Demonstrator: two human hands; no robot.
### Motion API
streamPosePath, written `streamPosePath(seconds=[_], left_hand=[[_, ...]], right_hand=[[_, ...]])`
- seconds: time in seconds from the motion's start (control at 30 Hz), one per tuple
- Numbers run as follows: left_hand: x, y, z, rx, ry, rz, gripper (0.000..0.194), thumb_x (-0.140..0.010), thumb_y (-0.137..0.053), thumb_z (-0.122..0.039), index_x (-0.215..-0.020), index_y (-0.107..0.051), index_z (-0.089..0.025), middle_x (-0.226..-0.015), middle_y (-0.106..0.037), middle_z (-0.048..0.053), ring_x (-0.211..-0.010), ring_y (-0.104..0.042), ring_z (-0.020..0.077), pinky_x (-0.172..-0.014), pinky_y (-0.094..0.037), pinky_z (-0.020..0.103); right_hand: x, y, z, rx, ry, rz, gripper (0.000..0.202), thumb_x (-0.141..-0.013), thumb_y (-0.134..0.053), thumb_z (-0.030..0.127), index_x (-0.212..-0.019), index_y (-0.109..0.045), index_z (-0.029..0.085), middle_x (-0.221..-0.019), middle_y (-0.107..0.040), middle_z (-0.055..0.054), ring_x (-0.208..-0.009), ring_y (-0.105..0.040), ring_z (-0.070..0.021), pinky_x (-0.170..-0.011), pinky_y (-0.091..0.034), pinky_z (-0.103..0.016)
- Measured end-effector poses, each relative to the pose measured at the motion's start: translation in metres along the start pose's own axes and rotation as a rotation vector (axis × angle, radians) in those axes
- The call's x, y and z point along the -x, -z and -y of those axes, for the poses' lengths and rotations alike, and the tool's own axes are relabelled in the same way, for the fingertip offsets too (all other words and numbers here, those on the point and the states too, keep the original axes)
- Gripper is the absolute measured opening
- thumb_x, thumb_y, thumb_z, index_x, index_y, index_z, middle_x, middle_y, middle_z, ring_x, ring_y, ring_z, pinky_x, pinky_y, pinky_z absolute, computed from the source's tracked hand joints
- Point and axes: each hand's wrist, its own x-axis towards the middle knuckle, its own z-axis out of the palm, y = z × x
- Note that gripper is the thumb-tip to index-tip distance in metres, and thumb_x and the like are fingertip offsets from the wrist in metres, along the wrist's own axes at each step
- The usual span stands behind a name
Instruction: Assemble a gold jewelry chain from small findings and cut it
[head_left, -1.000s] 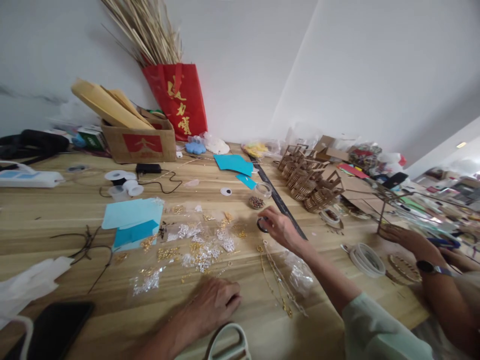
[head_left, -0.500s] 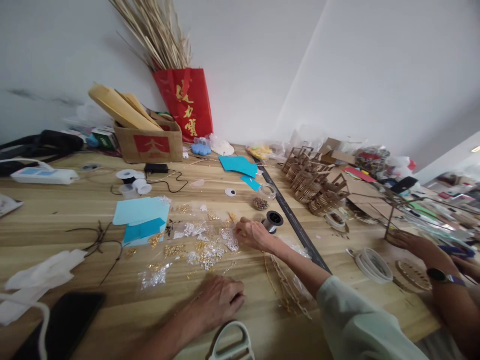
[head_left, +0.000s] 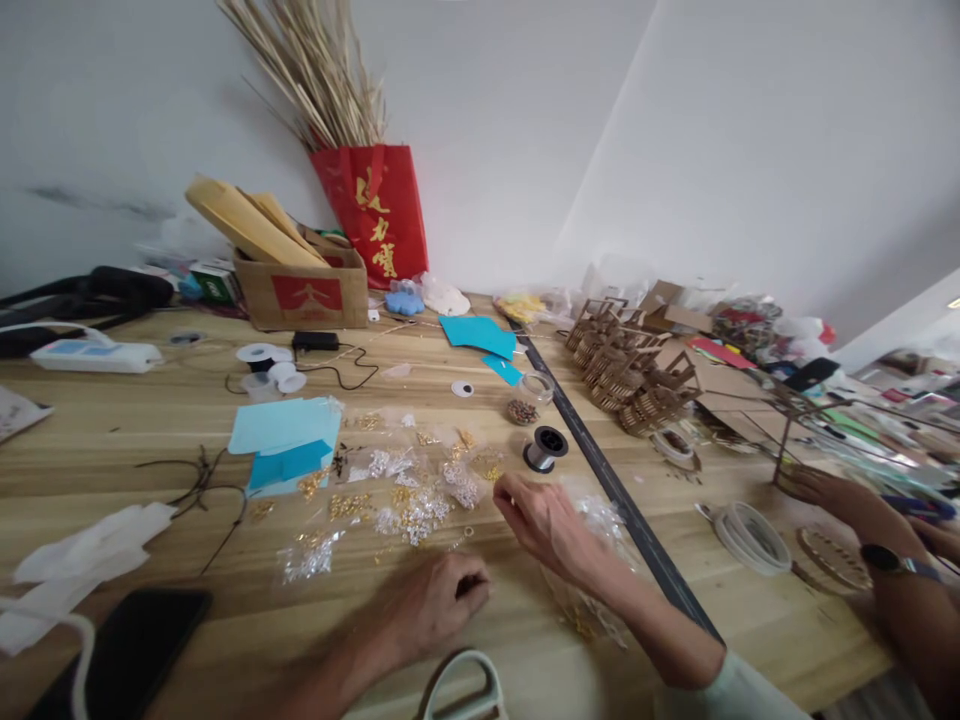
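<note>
My left hand [head_left: 444, 604] rests on the table with its fingers curled in and thumb pressed to them; whatever they pinch is hidden. Over the table to the right, my right hand [head_left: 546, 528] has its fingers bent together, their tips turned away from view. Left of it lie small clear bags of silvery charms [head_left: 416, 515] and gold-coloured findings [head_left: 351, 506]. A spool of thin wire [head_left: 545, 450] stands just beyond my right hand. Gold and pale chains [head_left: 589, 615] lie partly under that forearm. Scissors handles [head_left: 466, 685] show at the bottom edge.
Blue cards [head_left: 289, 440], a dish of beads [head_left: 523, 411] and small wooden baskets [head_left: 634, 370] lie farther back. A phone [head_left: 124, 650] is at the lower left. Another person's hand [head_left: 817, 490] holds a frame-like piece at the right, near a round clear container [head_left: 750, 537].
My right hand has drawn back from the small bags, toward me and to the right, uncovering the wire spool. My left hand has barely moved.
</note>
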Motion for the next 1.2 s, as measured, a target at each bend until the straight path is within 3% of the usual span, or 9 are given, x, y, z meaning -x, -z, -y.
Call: streamPosePath(seconds=[0.13,0.27,0.37,0.5,0.67,0.9,1.03,1.13,1.2], left_hand=[[-0.008,0.001,0.000,0.550,0.066,-0.123,0.044,-0.080,-0.050,-0.054,-0.084,-0.064,-0.012,-0.061,-0.055,0.000,-0.053,-0.048,0.0104,-0.051,-0.038,0.022],[-0.012,0.007,-0.002,0.722,0.137,-0.206,0.051,-0.072,-0.056,-0.062,-0.075,-0.062,-0.012,-0.057,-0.054,0.000,-0.050,-0.048,0.0105,-0.050,-0.039,0.023],[-0.012,0.011,-0.002,0.712,0.139,-0.236,0.049,-0.072,-0.058,-0.061,-0.065,-0.060,-0.013,-0.055,-0.056,0.001,-0.051,-0.050,0.0112,-0.051,-0.040,0.023],[-0.013,0.014,0.002,0.674,0.143,-0.294,0.046,-0.073,-0.057,-0.058,-0.068,-0.063,-0.013,-0.056,-0.060,0.002,-0.051,-0.051,0.0126,-0.051,-0.042,0.024],[-0.013,0.012,0.014,0.449,0.094,-0.422,0.042,-0.079,-0.050,-0.051,-0.065,-0.063,-0.014,-0.057,-0.061,0.004,-0.054,-0.054,0.0154,-0.053,-0.041,0.025],[-0.008,0.014,0.020,0.141,0.028,-0.583,0.042,-0.088,-0.039,-0.045,-0.054,-0.039,-0.019,-0.051,-0.040,-0.004,-0.049,-0.040,0.0113,-0.051,-0.032,0.023],[-0.007,0.017,0.018,0.091,0.017,-0.614,0.041,-0.090,-0.035,-0.043,-0.056,-0.035,-0.020,-0.051,-0.036,-0.005,-0.049,-0.037,0.0109,-0.050,-0.031,0.023],[-0.007,0.015,0.018,0.045,-0.003,-0.598,0.039,-0.091,-0.035,-0.040,-0.057,-0.037,-0.020,-0.052,-0.038,-0.005,-0.049,-0.039,0.0110,-0.051,-0.032,0.023],[-0.006,0.012,0.019,0.008,-0.048,-0.580,0.039,-0.092,-0.037,-0.038,-0.058,-0.040,-0.020,-0.053,-0.042,-0.004,-0.050,-0.041,0.0112,-0.052,-0.033,0.022]], right_hand=[[0.031,-0.010,0.018,0.003,0.073,-0.044,0.018,-0.096,-0.040,0.015,-0.084,-0.053,0.019,-0.075,-0.062,-0.002,-0.062,-0.059,-0.0149,-0.053,-0.027,-0.025],[0.047,-0.023,0.025,-0.041,0.121,-0.008,0.014,-0.095,-0.043,0.011,-0.095,-0.054,0.020,-0.083,-0.063,-0.002,-0.069,-0.061,-0.0155,-0.057,-0.033,-0.025],[0.050,-0.028,0.026,-0.046,0.088,-0.009,0.015,-0.092,-0.046,0.008,-0.092,-0.053,0.021,-0.081,-0.063,-0.001,-0.066,-0.061,-0.0154,-0.056,-0.033,-0.025],[0.053,-0.033,0.024,-0.085,0.070,-0.050,0.015,-0.090,-0.047,0.006,-0.090,-0.052,0.020,-0.079,-0.062,-0.001,-0.066,-0.061,-0.0154,-0.056,-0.035,-0.024],[0.057,-0.038,0.018,-0.114,0.041,-0.142,0.016,-0.092,-0.044,0.008,-0.084,-0.050,0.020,-0.075,-0.061,-0.001,-0.064,-0.061,-0.0157,-0.057,-0.036,-0.024],[0.062,-0.033,0.010,-0.144,-0.056,-0.173,0.016,-0.090,-0.047,0.010,-0.079,-0.050,0.020,-0.071,-0.062,0.000,-0.061,-0.062,-0.0153,-0.054,-0.035,-0.023],[0.064,-0.029,0.009,-0.087,-0.108,-0.124,0.017,-0.089,-0.047,0.009,-0.077,-0.051,0.020,-0.070,-0.060,0.000,-0.059,-0.061,-0.0158,-0.052,-0.036,-0.023],[0.063,-0.024,0.014,-0.097,-0.130,-0.081,0.015,-0.087,-0.048,0.006,-0.085,-0.054,0.020,-0.087,-0.062,-0.004,-0.067,-0.063,-0.0172,-0.054,-0.041,-0.024],[0.061,-0.022,0.021,-0.177,-0.126,-0.125,0.025,-0.087,-0.050,0.008,-0.107,-0.053,0.021,-0.108,-0.060,-0.008,-0.076,-0.065,-0.0189,-0.062,-0.047,-0.027]])
